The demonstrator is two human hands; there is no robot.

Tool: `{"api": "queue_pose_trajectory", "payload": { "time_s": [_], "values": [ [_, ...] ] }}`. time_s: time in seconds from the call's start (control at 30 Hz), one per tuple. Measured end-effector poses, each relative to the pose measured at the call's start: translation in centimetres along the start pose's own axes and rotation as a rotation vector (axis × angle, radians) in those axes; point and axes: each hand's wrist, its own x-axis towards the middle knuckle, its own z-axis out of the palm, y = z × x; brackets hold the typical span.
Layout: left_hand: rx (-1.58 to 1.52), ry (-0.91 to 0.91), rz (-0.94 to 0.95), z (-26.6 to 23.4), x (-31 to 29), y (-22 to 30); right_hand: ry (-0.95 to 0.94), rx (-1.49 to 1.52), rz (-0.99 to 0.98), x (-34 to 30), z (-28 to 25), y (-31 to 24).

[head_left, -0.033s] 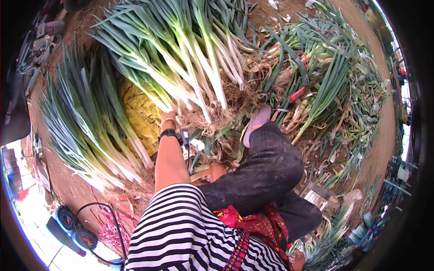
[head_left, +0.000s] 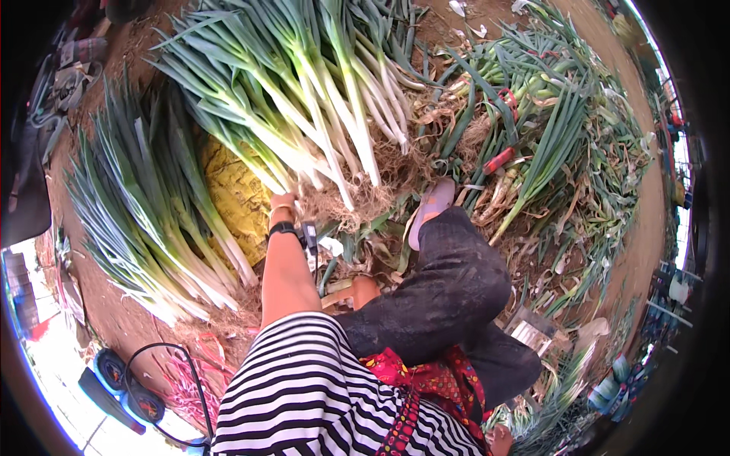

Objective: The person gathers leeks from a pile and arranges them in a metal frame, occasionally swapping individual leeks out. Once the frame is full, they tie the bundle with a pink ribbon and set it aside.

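My left hand (head_left: 283,202), with a black watch and a bangle on the wrist, reaches forward into the root ends of a big pile of leeks (head_left: 304,114) lying with white stalks toward me. Its fingers are buried among the roots, so the grip is hidden. A second row of leeks (head_left: 144,220) lies to the left of my arm, and a yellow sack (head_left: 236,199) sits between the two piles. My right hand does not show. My leg in dark trousers (head_left: 449,296) stretches forward, ending in a pink shoe (head_left: 433,205).
Loose leek leaves and dry trimmings (head_left: 555,137) cover the dirt ground on the right, with a red-handled tool (head_left: 499,161) among them. An orange object (head_left: 363,289) lies by my knee. A black cable and a blue device (head_left: 114,380) sit at lower left.
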Motion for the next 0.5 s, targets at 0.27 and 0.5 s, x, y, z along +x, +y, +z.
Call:
{"api": "queue_pose_trajectory", "payload": {
  "time_s": [0.27, 0.5],
  "values": [
    [-0.239, -0.148, -0.126, -1.2, 1.4, -2.7, -0.236, 0.168, 0.282, 1.2, -2.8, -1.4],
    [-0.027, -0.093, -0.177, -0.2, 1.6, -1.8, 0.044, 0.140, -0.093, 1.9, -3.8, -0.1]
  ]
}}
